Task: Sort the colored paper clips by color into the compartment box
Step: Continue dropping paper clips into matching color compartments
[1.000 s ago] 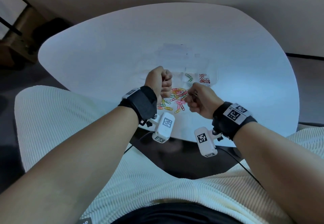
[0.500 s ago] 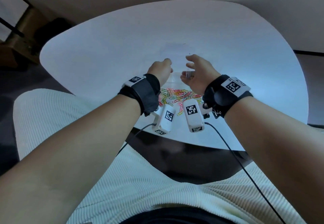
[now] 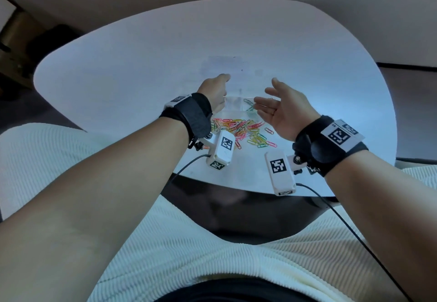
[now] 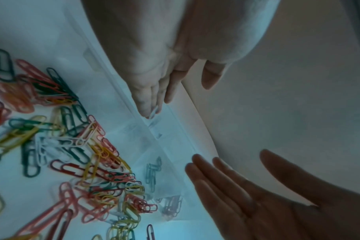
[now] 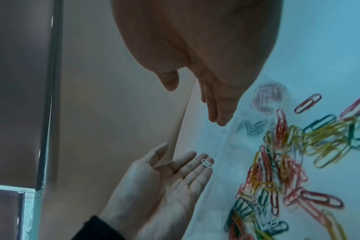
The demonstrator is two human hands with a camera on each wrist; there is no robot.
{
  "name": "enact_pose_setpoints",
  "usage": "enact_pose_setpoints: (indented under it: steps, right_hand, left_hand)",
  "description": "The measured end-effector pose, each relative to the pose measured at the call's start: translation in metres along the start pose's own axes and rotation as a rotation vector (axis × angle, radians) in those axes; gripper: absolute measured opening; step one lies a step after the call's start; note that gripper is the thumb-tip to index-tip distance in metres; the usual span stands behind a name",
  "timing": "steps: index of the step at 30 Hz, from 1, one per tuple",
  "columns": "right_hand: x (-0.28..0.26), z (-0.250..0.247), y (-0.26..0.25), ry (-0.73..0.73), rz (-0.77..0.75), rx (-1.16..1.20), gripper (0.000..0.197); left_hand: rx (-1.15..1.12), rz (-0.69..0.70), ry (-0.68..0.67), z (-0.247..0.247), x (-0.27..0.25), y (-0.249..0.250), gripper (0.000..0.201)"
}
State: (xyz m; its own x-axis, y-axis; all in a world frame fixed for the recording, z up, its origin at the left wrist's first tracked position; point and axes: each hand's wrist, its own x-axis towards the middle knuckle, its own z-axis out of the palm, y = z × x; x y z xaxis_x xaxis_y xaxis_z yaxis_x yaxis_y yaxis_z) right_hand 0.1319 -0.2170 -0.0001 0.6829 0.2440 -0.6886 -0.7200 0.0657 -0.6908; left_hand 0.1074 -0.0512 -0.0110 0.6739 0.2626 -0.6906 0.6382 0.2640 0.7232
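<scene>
The paper clips (image 3: 243, 131) lie in a loose, tangled heap of red, yellow, green, white and pink on the desk (image 3: 118, 65), just on the near side of both hands. The clear compartment box (image 3: 236, 105) sits just beyond the heap, between the two hands, and is hard to make out against the pale surface; a few green clips (image 4: 153, 172) rest in one compartment and a cluster of darker ones, whose color is unclear, in the one beside it.

A single white clip (image 5: 207, 162) lies across the fingertips of the left hand (image 3: 214, 91), which is spread flat with its palm turned inward, right over the box's far compartments. The fingers do not pinch it; it seems only to rest or cling there, probably about to drop. The right hand (image 3: 281, 110) is open too, fingers straight and relaxed, palm facing the left hand, holding nothing and hovering at the box's right side.

The clips look light, thin and stiff, with smooth coated wire that should slip easily and hook into its neighbours. A fingertip pinch across the looped end, taken at the heap's loose edge, would likely free one without dragging others. The box appears light and could slide if nudged.
</scene>
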Motion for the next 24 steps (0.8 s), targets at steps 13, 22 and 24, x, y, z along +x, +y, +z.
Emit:
enact_pose_setpoints:
  steps: [13,22,24]
  right_hand:
    - [-0.005,-0.043,0.031,0.074,-0.299,-1.133,0.008]
    - [0.013,-0.044,0.057,0.156,-0.391,-1.293,0.014]
    - [0.015,-0.044,0.064,0.147,-0.411,-1.325,0.015]
  left_hand:
    - [0.727,0.550,0.047,-0.006,-0.042,-0.043,0.008]
    - [1.295,0.581,-0.163,-0.004,-0.031,-0.092,0.013]
    - [1.325,0.589,-0.157,-0.004,-0.027,-0.098,0.016]
